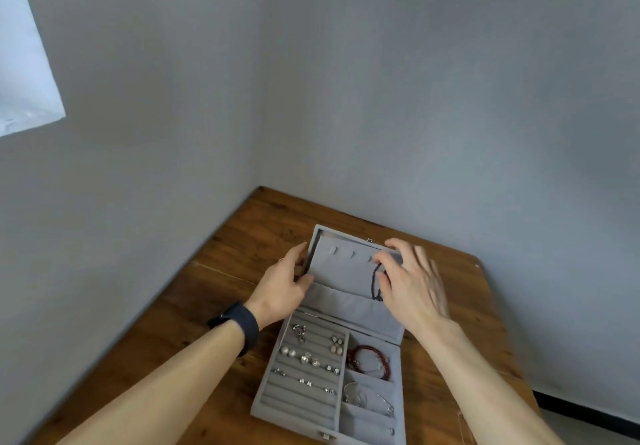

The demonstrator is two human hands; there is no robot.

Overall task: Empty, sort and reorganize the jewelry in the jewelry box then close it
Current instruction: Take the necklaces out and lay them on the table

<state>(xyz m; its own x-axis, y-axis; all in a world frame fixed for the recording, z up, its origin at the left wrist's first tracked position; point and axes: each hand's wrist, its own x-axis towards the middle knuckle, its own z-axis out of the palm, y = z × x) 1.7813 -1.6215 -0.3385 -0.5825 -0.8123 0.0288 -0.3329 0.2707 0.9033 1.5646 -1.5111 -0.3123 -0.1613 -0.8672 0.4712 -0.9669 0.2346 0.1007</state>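
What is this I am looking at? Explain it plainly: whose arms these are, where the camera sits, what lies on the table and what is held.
There is no machine here. A person works with two bare hands, and the single picture comes from a camera worn on their head, looking forward and down. On a wooden table stands a grey jewelry box, open. The left hand, with a dark band at the wrist, grips the left edge of the raised lid. The right hand reaches to a dark beaded necklace hanging inside the lid; whether it pinches it I cannot tell. In the base, earrings and rings sit in the padded rows on the left. A red bracelet lies in a compartment on the right, and thin silver bracelets lie in the next one nearer the person.
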